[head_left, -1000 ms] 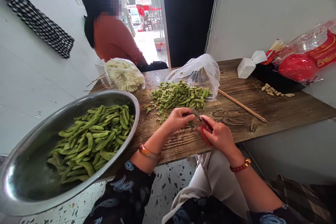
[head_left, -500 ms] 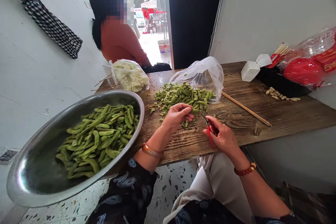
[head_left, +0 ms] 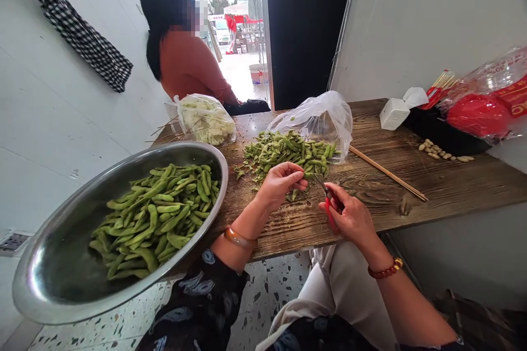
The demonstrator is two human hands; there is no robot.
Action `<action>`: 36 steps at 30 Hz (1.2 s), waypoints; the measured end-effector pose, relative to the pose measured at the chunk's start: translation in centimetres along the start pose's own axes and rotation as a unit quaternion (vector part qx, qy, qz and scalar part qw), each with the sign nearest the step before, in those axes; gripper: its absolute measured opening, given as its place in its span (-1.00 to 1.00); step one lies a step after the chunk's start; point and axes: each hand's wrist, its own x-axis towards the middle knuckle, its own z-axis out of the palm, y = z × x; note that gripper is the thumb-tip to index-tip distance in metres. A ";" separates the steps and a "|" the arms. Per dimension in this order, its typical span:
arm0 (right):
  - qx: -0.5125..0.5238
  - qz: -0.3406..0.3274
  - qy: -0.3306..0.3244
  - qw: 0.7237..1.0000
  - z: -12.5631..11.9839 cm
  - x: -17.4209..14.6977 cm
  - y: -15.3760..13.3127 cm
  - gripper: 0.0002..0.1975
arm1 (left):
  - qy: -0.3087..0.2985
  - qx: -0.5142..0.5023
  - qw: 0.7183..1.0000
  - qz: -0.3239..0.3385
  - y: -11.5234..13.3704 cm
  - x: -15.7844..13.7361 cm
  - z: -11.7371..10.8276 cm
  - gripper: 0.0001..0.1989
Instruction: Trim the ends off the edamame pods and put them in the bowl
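Note:
My left hand [head_left: 282, 184] pinches a green soybean pod [head_left: 308, 175] between thumb and fingertips, above the table's front half. My right hand [head_left: 353, 218] is wrapped round red-handled scissors [head_left: 330, 213], whose dark blades point up and left toward that pod. Whether the blades touch it is too small to tell. Just behind my hands lies a heap of loose pods [head_left: 288, 151], spilling from a clear plastic bag [head_left: 329, 115]. To my left, a large metal basin [head_left: 61, 211] holds many green pods [head_left: 154, 222] and stands tilted at the table's edge.
A bag of pale shredded vegetable [head_left: 206, 120] sits behind the basin. Thin wooden sticks [head_left: 387, 173] lie on the wooden table [head_left: 366, 197]. At the right are a white tissue pack [head_left: 394, 114], peanuts [head_left: 440, 151] and a black tray [head_left: 444, 134]. A person [head_left: 185, 66] sits beyond the table.
The whole view has shifted slightly. Less of the pod shows between my left fingertips and the scissors. Both hands keep nearly the same place and hold.

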 end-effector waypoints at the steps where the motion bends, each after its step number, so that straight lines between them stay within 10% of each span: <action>1: -0.001 0.004 0.000 1.000 0.0 0.0 0.0 -0.52 | -0.007 0.011 1.000 0.002 -0.1 0.0 0.1 -0.67; 8: -0.024 0.009 0.009 1.000 0.0 -0.3 0.0 -0.50 | -0.040 0.081 0.996 0.021 -0.4 0.0 0.3 -0.66; 16: -0.022 0.005 -0.006 1.000 -0.2 -0.3 -0.3 -0.57 | 0.064 0.132 0.987 0.066 -0.6 0.5 -0.4 -0.74; 24: -0.023 -0.001 -0.003 1.000 -0.1 -0.4 -0.2 -0.56 | 0.118 0.393 0.887 0.213 -0.5 1.3 -1.8 -0.82; 30: -0.017 0.000 -0.003 1.000 -0.1 -0.3 -0.1 -0.55 | 0.142 0.425 0.864 0.231 -0.4 1.3 -1.7 -0.74; 36: -0.016 -0.004 -0.009 1.000 -0.1 -0.3 0.0 -0.55 | 0.000 0.289 0.949 0.126 0.3 0.3 -0.6 -0.64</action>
